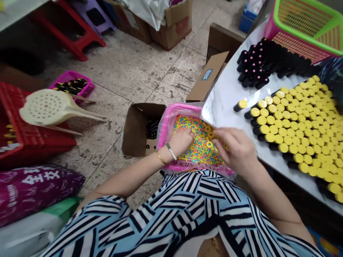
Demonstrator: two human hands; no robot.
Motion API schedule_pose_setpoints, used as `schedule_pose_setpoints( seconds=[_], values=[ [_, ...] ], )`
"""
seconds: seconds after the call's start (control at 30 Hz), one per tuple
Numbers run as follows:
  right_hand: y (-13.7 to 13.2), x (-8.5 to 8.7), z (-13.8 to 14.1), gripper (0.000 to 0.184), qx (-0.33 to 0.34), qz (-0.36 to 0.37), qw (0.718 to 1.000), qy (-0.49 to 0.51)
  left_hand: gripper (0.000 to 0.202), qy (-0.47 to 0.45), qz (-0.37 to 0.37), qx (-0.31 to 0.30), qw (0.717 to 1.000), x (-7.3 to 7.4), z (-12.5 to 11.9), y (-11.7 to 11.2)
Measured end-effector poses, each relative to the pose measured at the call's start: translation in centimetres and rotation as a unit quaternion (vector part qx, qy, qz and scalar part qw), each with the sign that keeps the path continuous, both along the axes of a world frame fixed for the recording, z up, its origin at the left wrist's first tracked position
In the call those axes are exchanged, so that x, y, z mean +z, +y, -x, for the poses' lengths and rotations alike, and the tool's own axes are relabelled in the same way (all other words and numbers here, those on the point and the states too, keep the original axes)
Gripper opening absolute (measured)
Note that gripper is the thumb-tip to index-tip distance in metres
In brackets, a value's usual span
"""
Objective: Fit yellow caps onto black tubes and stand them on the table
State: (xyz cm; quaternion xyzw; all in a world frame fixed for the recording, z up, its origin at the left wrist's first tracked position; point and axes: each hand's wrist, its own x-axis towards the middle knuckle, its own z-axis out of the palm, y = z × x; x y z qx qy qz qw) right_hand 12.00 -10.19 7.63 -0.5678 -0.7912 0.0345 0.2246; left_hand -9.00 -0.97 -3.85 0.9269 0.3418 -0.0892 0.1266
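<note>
Over a tiled floor (112, 71), beside a white marble table (223, 96) lined with yellow-topped black tubes (292, 137), a pink tray (165, 132) of colored beads (199, 151) sits against a striped dress (171, 200), the left hand (182, 142) pressing into the beads with fingers together, the right hand (234, 148) spreading its fingers beside yellow rings (209, 144).

L hand (182, 142) sits in the multicolored beads (197, 144), pink tray (166, 130) under them; R hand (233, 148) is just beside the yellow rings (209, 144). Right of R hand: black tubes w/ yellow caps (294, 139) (lots, in rows).
</note>
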Motion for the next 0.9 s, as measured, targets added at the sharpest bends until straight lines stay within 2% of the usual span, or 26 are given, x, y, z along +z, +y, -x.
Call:
schedule_pose_setpoints(
  seconds=[0.07, 0.13, 0.23, 0.33, 0.47, 0.57, 0.63, 0.7, 0.77, 0.83, 0.9],
  values=[
    [-2.1, -2.1, 0.7, 0.022, 0.037, 0.076, 0.996, 0.022, 0.025, -0.012, 0.017, -0.082, 0.996, -0.7, -0.8, -1.0],
    [-3.1, -4.9, 0.6, 0.02, 0.008, 0.15, 0.989, 0.004, 0.026, -0.03, 0.023, -0.113, 0.993, -1.1, -1.2, -1.6],
    [-2.9, -8.9, 0.1, 0.03, -0.099, 0.245, 0.963, -0.051, 0.025, -0.055, 0.025, -0.082, 0.995, -1.0, -1.1, -1.1],
    [-1.7, -11.3, 0.2, 0.037, -0.148, 0.303, 0.937, -0.087, 0.024, -0.148, 0.107, -0.067, 0.981, -0.4, -0.6, 0.0],
    [-0.6, -12.3, 0.4, 0.031, -0.143, 0.32, 0.934, -0.073, 0.031, -0.281, 0.245, -0.101, 0.922, 0.2, 0.0, 0.1],
    [-0.9, -12.3, -0.8, 0.023, -0.173, 0.322, 0.93, -0.025, 0.032, -0.296, 0.264, -0.118, 0.91, -0.1, 0.4, -0.3],
    [-1.7, -12.3, -2.0, 0.019, -0.197, 0.308, 0.93, 0.028, 0.031, -0.273, 0.231, -0.12, 0.926, -0.5, 0.4, -0.4],
    [-2.6, -12.2, -2.9, 0.016, -0.21, 0.289, 0.928, 0.107, 0.027, -0.221, 0.157, -0.12, 0.955, -0.9, 0.1, -0.5],
    [-3.6, -12.1, -3.4, 0.015, -0.216, 0.279, 0.913, 0.205, 0.023, -0.159, 0.07, -0.141, 0.975, -1.3, -0.6, -0.9],
    [-4.4, -11.8, -3.3, 0.019, -0.227, 0.274, 0.885, 0.302, 0.022, -0.114, 0.011, -0.185, 0.976, -1.6, -1.7, -1.7],
    [-4.9, -11.4, -2.9, 0.025, -0.237, 0.265, 0.861, 0.363, 0.022, -0.098, -0.003, -0.233, 0.967, -1.8, -2.8, -2.6]
  ],
)
